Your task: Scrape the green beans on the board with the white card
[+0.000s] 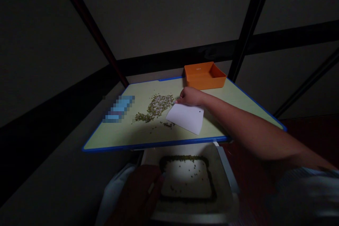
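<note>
My right hand (191,96) is closed on the upper edge of a white card (186,116) with a small dark hole near one corner. The card stands tilted on the pale yellow-green tabletop (122,137), just right of a spread pile of small green-brown grains or seeds (156,107). Below the table's front edge is a white tub (229,201), with similar grains along the edges of its floor and a few scattered in the middle. In deep shadow, my left hand (141,190) lies over the tub's left side, its fingers seemingly closed on the wall.
An orange open box (205,84) stands at the table's back right corner. A blurred-out blue rectangular item (119,109) lies at the left edge. Blue trim (159,144) borders the tabletop. Dark-framed wall panels (164,14) rise close behind it.
</note>
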`<state>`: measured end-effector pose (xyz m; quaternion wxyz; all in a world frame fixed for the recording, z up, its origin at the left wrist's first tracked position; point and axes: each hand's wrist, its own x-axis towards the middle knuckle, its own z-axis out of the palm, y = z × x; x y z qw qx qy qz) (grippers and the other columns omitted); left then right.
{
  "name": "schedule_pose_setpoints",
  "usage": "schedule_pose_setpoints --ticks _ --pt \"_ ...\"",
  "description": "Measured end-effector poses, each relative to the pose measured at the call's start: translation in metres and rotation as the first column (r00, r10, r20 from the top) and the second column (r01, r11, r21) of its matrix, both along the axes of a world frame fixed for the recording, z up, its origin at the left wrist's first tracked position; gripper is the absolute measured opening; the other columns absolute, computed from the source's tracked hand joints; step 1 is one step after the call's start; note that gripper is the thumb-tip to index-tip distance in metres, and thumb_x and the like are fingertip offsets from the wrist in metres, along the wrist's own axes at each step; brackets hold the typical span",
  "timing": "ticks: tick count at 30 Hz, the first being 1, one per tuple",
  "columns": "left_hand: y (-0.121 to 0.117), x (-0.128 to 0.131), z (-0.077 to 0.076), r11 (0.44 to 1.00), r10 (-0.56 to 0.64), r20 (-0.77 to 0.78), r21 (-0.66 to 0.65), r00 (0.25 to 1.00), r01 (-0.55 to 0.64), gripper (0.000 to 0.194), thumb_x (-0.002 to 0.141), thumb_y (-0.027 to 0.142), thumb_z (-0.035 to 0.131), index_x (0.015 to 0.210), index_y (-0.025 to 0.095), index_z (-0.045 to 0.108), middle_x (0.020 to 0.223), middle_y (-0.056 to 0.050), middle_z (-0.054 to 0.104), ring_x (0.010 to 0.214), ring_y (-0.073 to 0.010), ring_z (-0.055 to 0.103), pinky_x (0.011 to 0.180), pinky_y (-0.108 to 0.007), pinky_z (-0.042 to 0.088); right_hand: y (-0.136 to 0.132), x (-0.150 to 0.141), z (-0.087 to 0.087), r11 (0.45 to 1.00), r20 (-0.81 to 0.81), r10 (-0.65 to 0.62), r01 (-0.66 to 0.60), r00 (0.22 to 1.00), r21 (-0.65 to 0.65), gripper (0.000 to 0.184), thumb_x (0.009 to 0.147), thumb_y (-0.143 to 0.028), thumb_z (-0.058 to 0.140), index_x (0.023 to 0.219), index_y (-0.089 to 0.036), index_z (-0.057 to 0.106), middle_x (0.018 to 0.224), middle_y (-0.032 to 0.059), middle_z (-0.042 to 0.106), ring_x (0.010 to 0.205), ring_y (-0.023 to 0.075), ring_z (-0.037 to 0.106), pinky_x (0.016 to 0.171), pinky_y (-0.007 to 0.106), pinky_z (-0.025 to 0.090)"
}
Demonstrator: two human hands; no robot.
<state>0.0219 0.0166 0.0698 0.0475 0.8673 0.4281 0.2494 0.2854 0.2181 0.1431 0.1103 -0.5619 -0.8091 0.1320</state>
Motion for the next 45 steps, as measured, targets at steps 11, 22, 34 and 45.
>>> schedule_pose_setpoints --ticks 11,22,34,45 --pt "0.001 -0.008 -0.018 0.980 0.007 -0.037 -0.196 0.999 -0.014 0.023 0.095 0.039 0.056 0.093 0.017 0.062 0.086 0.000 0.064 0.072 -0.0125 0.061 0.068 -0.030 0.053 0.006 0.035 0.017 1.000 -0.131 0.031 -0.031 0.991 0.003 0.044 0.082 -0.052 0.059 0.060 -0.015 0.056 0.052 -0.0033 0.041 0.054 0.0093 0.034 0.056 0.027 0.027" --pt "0.002 -0.010 -0.024 0.975 0.020 -0.056 -0.221 0.998 -0.032 0.020 0.095 0.037 0.057 0.095 0.017 0.062 0.089 -0.001 0.064 0.075 -0.0134 0.062 0.071 -0.032 0.054 0.015 0.040 0.010 0.999 -0.038 -0.030 0.030 0.999 0.019 0.035 0.083 -0.040 0.062 0.059 -0.015 0.056 0.052 -0.0039 0.041 0.053 0.0092 0.035 0.055 0.027 0.026" --pt "0.000 -0.010 -0.021 0.972 0.026 -0.069 -0.233 0.997 -0.042 0.020 0.095 0.036 0.057 0.096 0.017 0.062 0.090 -0.001 0.064 0.076 -0.0135 0.062 0.071 -0.032 0.054 0.008 0.025 0.002 0.986 -0.106 0.166 -0.168 0.980 -0.004 0.038 0.084 -0.038 0.058 0.055 -0.015 0.051 0.050 -0.0061 0.034 0.052 0.0077 0.029 0.055 0.027 0.022" --pt "-0.001 -0.010 -0.022 0.970 0.029 -0.068 -0.240 0.997 -0.045 0.021 0.095 0.037 0.057 0.096 0.017 0.062 0.090 -0.001 0.064 0.076 -0.0136 0.062 0.071 -0.032 0.054 0.008 0.040 0.016 0.992 -0.129 0.123 -0.122 0.984 0.012 0.040 0.082 -0.045 0.063 0.056 -0.016 0.052 0.051 -0.0058 0.035 0.053 0.0080 0.030 0.055 0.027 0.023"
